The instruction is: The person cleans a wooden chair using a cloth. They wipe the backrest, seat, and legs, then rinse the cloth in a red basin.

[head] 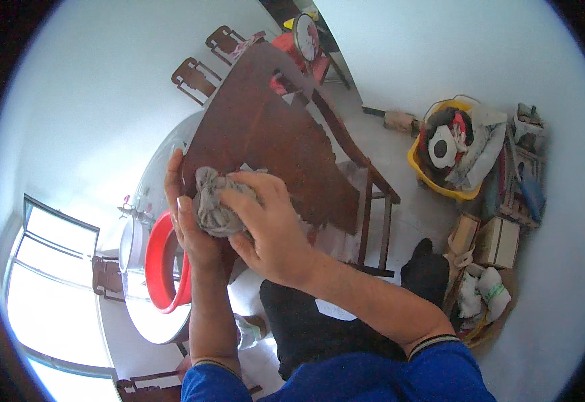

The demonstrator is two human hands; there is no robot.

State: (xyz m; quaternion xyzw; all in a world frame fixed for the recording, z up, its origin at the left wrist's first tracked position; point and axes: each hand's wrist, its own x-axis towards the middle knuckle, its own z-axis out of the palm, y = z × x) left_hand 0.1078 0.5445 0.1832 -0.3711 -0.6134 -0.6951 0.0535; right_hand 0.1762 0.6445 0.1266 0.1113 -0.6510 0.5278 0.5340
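Note:
My right hand point(272, 226) is closed around a crumpled grey cloth point(214, 206), which lies against the lower left part of a large brown wooden furniture panel point(262, 125). At that panel's left edge, my left hand point(194, 231) grips the wood, its thumb beside the cloth and its fingers along the rim. The panel is tilted up before me. A curved wooden rail point(340, 130) and legs point(385, 231) show on its right side.
On the left, a red plastic basin point(162, 266) stands on a round glass-topped table point(144, 319). A yellow tub point(420, 171) full of odds and ends is at the right, near cardboard boxes point(498, 243) and a tool tray point(518, 191). Carved wooden chairs point(194, 80) stand behind.

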